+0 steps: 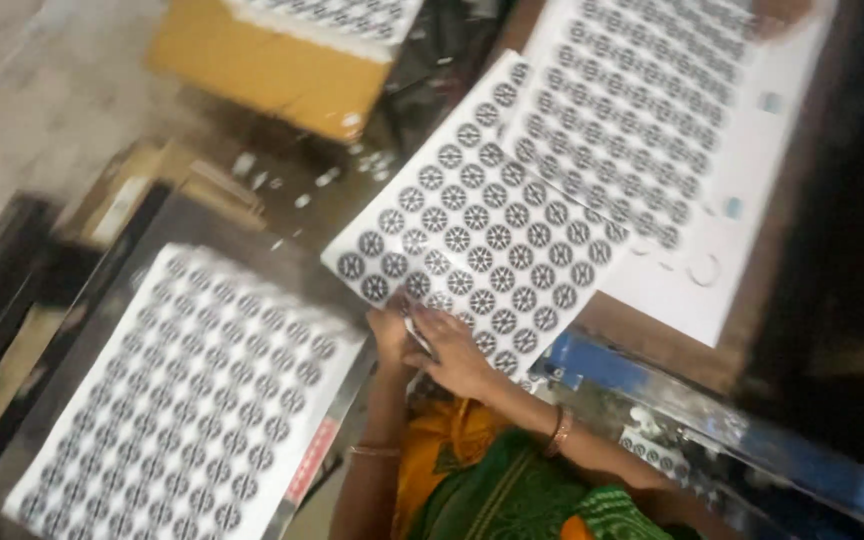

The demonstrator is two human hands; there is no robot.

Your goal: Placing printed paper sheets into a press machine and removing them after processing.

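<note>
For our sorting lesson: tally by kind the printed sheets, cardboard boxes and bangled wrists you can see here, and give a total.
Sheets printed with round black-and-white emblems: 4 (lower left, middle sheet held by both hands, upper right, on the box)
Cardboard boxes: 1
Bangled wrists: 2 ()
Total: 7

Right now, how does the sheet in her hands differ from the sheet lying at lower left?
The held sheet is lifted and tilted, gripped at its near edge by both hands; the lower-left sheet lies flat, untouched. The held sheet looks sharper, the lower-left sheet blurrier. Both are white with rows of round black patterned discs.
</note>
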